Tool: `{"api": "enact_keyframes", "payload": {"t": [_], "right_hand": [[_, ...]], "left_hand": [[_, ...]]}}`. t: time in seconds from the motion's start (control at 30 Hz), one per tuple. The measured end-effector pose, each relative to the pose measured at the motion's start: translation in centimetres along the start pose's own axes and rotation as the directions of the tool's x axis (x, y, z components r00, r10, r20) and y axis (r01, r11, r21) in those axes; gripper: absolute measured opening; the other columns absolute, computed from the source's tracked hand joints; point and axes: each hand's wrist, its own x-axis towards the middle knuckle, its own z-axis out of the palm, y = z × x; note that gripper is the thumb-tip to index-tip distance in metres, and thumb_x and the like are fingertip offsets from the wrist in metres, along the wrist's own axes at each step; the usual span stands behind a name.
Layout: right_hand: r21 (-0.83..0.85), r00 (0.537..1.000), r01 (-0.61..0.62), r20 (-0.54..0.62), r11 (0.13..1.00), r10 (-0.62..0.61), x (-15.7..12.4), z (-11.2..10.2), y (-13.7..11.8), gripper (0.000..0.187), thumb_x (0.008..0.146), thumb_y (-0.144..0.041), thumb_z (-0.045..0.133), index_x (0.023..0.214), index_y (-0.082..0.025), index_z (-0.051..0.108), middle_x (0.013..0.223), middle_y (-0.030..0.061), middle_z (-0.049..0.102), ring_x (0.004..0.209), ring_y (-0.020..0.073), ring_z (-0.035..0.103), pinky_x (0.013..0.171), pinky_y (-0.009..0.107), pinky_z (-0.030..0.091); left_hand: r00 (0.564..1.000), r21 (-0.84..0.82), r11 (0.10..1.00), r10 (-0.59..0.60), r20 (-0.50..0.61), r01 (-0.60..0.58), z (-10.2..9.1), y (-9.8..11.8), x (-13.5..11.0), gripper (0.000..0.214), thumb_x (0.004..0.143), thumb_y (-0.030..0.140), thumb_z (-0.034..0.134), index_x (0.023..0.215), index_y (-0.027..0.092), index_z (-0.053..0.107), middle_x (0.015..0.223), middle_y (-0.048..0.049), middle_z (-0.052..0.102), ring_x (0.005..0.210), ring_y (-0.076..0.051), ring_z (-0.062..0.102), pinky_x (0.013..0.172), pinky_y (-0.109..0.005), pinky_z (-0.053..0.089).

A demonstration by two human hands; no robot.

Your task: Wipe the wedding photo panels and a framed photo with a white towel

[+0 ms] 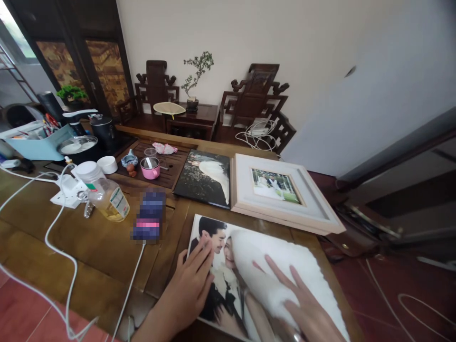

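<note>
1. The left hand [192, 278] lies on the photo [225, 280], its fingers flat and mostly together. The right hand [308, 299], blurred, is over the photo's white area [285, 244], index and middle fingers spread; I cannot tell whether it pinches anything. Nor can I tell whether the white area is cloth or print.
2. The photo lies on the near right part of the table [103, 251].
3. Left of it, a cable [130, 285] runs to a pixelated phone [149, 213], near a bottle [118, 204].
4. Behind the photo, a dark print [206, 178] sits just beside a pale frame [242, 178].
5. Farther left, a pink cup [150, 169] stands on a tray [123, 184].
6. Beyond, a bonsai [199, 71] stands between two chairs.
</note>
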Motion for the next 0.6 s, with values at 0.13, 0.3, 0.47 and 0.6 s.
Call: {"api": "enact_keyframes", "payload": {"t": [0.13, 0.3, 0.47, 0.6], "right_hand": [[0.066, 0.993, 0.057, 0.101, 0.996, -0.064, 6.1, 0.4, -0.4, 0.026, 0.085, -0.019, 0.041, 0.097, -0.021, 0.064, 0.139, 0.0069, 0.046, 0.137, 0.0276, 0.022, 0.111, 0.060, 0.019], [0.153, 0.988, 0.054, 0.136, 0.987, -0.075, 10.5, 1.0, -2.3, 0.024, 0.083, -0.013, 0.042, 0.092, -0.017, 0.065, 0.137, 0.0129, 0.047, 0.137, 0.0262, 0.024, 0.112, 0.057, 0.013], [0.127, 0.989, 0.055, 0.131, 0.990, -0.072, 7.2, 0.1, -0.3, 0.023, 0.088, -0.019, 0.041, 0.089, -0.019, 0.064, 0.141, 0.0098, 0.043, 0.138, 0.0245, 0.023, 0.113, 0.054, 0.014], [0.008, 0.999, -0.022, 0.034, 1.000, 0.022, 3.1, -0.7, 2.8, 0.025, 0.089, -0.022, 0.039, 0.093, -0.019, 0.063, 0.145, 0.0116, 0.036, 0.138, 0.0255, 0.023, 0.111, 0.056, 0.020]], "left_hand": [[1.000, 0.008, 1.000, -0.003, 0.003, 0.003, 0.0, -0.1, 0.1, 0.057, 0.093, 0.019, 0.034, 0.147, 0.023, 0.015, 0.149, -0.0121, 0.029, 0.140, -0.025, 0.021, 0.103, -0.050, 0.035], [1.000, 0.009, 1.000, -0.004, -0.016, 0.004, 0.4, -0.3, 0.0, 0.051, 0.092, 0.020, 0.038, 0.143, 0.023, 0.029, 0.139, -0.0132, 0.046, 0.134, -0.027, 0.035, 0.102, -0.050, 0.037], [1.000, 0.026, 1.000, -0.007, -0.001, 0.007, 0.5, -0.4, 0.0, 0.053, 0.093, 0.020, 0.036, 0.145, 0.023, 0.023, 0.148, -0.0115, 0.032, 0.140, -0.026, 0.022, 0.105, -0.047, 0.034], [1.000, 0.020, 1.000, 0.007, -0.020, -0.007, 0.5, -0.5, 0.0, 0.053, 0.094, 0.019, 0.034, 0.145, 0.024, 0.023, 0.151, -0.0106, 0.026, 0.141, -0.023, 0.018, 0.106, -0.046, 0.033]]}}
